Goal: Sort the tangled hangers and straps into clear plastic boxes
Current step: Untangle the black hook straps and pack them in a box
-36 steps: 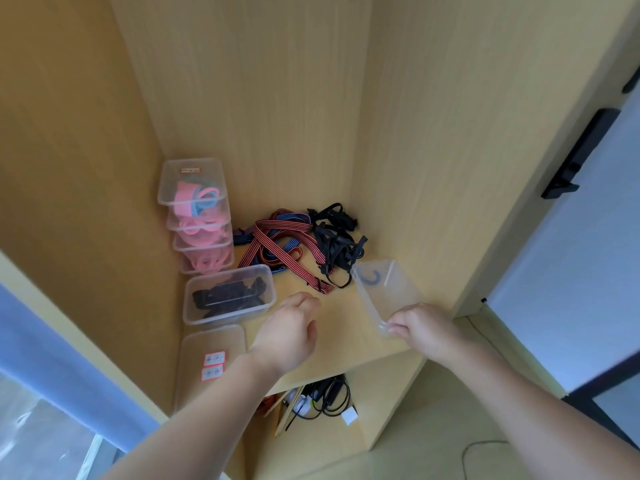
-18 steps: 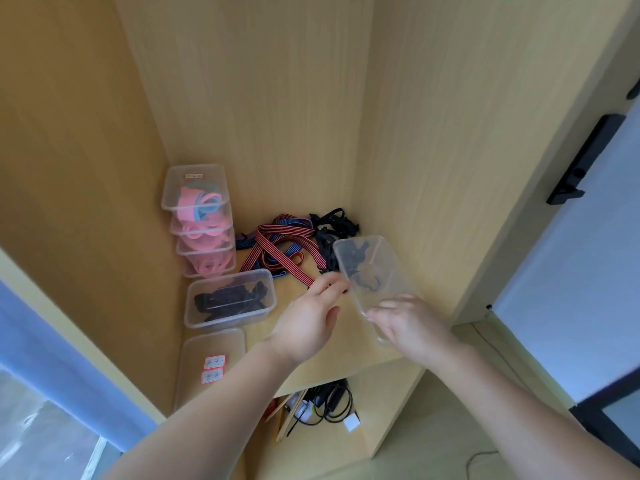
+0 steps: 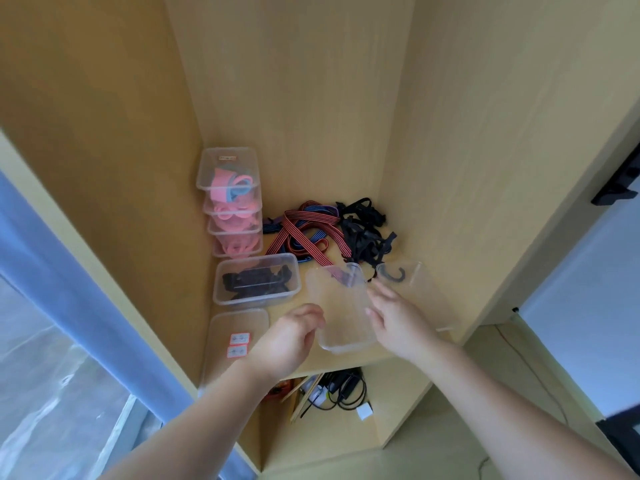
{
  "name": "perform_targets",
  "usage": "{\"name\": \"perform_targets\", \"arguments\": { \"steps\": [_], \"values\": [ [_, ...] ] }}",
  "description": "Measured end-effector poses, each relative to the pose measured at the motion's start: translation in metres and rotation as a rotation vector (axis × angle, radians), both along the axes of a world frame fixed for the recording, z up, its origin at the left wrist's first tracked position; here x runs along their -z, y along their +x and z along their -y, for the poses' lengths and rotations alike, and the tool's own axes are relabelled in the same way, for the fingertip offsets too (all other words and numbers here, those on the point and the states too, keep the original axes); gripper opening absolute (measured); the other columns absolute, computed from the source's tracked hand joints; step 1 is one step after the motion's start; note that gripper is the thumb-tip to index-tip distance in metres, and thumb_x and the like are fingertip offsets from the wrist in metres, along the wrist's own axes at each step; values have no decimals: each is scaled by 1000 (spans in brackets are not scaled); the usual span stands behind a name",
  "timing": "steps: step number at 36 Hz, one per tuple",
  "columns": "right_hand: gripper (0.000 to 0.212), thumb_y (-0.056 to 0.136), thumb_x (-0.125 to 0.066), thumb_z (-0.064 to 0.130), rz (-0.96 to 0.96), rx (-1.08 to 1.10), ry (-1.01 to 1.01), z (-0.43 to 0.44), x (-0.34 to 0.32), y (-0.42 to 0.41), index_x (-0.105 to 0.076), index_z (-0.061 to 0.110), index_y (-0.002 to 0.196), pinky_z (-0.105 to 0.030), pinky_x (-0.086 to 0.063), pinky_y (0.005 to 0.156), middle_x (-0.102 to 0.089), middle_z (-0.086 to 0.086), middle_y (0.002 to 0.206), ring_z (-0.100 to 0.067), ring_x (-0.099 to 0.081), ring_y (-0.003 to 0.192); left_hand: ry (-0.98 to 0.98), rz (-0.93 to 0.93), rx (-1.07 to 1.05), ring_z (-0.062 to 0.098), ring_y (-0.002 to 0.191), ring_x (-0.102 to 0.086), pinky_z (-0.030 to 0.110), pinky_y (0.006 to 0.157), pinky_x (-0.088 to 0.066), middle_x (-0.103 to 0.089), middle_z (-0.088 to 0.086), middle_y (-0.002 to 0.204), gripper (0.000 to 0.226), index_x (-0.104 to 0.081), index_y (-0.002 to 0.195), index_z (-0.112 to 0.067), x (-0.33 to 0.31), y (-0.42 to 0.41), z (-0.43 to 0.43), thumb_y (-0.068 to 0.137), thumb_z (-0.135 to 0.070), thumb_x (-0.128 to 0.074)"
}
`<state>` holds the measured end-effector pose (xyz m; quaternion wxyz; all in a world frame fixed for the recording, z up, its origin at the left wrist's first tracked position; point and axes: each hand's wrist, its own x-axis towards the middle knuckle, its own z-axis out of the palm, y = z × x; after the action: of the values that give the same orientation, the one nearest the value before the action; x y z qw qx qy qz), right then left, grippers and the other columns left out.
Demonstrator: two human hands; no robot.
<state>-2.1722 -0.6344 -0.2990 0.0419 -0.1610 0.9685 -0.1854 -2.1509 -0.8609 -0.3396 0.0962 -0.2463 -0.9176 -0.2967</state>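
Clear rounded-corner plastic box (image 3: 341, 315) gripped by fingers of left hand (image 3: 289, 342), right hand (image 3: 398, 323) fingers loosely straight.

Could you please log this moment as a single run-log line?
left hand: grips empty clear box at near-left rim | right hand: fingers straight, beside its right wall | second clear box: holds black hook

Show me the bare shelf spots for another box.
Only a strip of shelf before the empty clear box, and a sliver between the black straps and right wall. Stacked boxes crowd the left.
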Motion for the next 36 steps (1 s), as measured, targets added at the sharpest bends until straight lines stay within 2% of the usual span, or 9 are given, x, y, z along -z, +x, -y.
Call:
{"name": "perform_targets", "arguments": {
  "steps": [7, 11, 13, 15, 18, 23, 28, 31, 36],
  "values": [
    [38, 102, -39, 16, 70, -41, 60, 12, 24, -3, -54, 4, 135, -21, -16, 116, -40, -2, 152, -20, -36, 140, -57, 209, -86, 15, 120, -56, -4, 95, -23, -58, 2, 130, 39, -71, 109, -9, 15, 8, 11, 88, 12, -45],
    [35, 99, -43, 13, 37, -54, 30, 11, 24, -7, -61, 7, 128, -27, -34, 112, -47, -2, 147, -17, -45, 133, -112, 165, -89, 16, 118, -55, 19, 97, -45, -58, -4, 130, 56, -69, 113, -16, 10, 8, 16, 77, 17, -42],
    [35, 98, -46, 13, 14, -56, 8, 10, 21, -9, -60, 8, 130, -27, -37, 110, -50, -1, 144, -15, -49, 130, -95, 66, -88, 23, 106, -62, 35, 83, -56, -65, -1, 118, 54, -73, 104, -14, 5, 7, 18, 69, 18, -46],
    [33, 97, -49, 13, -17, -36, -1, 7, 17, -13, -64, 6, 126, -30, -42, 107, -56, -2, 137, -17, -54, 124, -79, 24, -96, 24, 99, -64, 33, 76, -57, -67, 0, 111, 49, -74, 97, -14, -2, 4, 18, 68, 16, -50],
    [25, 95, -51, 12, -53, 13, 3, 3, 7, -23, -69, 0, 107, -38, -50, 93, -66, -8, 118, -25, -62, 108, -69, -30, -111, 20, 103, -61, 31, 82, -55, -65, -2, 113, 44, -73, 100, -14, -16, -4, 18, 75, 13, -50],
    [26, 96, -47, 7, -71, 72, -9, 1, -13, -46, -68, 2, 111, -40, -49, 92, -63, -10, 121, -27, -62, 105, -57, -95, -77, 22, 101, -61, 33, 84, -55, -67, 2, 111, 40, -73, 102, -11, -29, -23, 16, 77, 13, -53],
    [33, 98, -49, 12, -68, 54, -2, 3, -27, -89, -60, 8, 130, -27, -45, 97, -53, -6, 138, -22, -56, 117, -49, -123, -115, 21, 100, -61, 38, 79, -56, -67, 0, 108, 36, -73, 99, -14, -38, -48, 8, 79, 8, -53],
    [32, 98, -50, 13, -57, 21, 88, 6, -26, -123, -60, 6, 127, -37, -47, 96, -49, -9, 139, -27, -54, 118, -54, -139, -155, 23, 99, -62, 39, 79, -56, -68, 2, 107, 32, -73, 97, -13, -42, -62, 4, 79, 4, -54],
    [50, 96, -56, 22, -18, -92, 283, 17, -13, -172, -43, 17, 144, -45, -31, 113, -25, -12, 156, -31, -23, 143, -37, -84, -223, 24, 98, -65, 38, 78, -56, -69, 4, 107, 34, -73, 97, -10, -44, -82, -3, 76, 1, -48]
  ]
}}
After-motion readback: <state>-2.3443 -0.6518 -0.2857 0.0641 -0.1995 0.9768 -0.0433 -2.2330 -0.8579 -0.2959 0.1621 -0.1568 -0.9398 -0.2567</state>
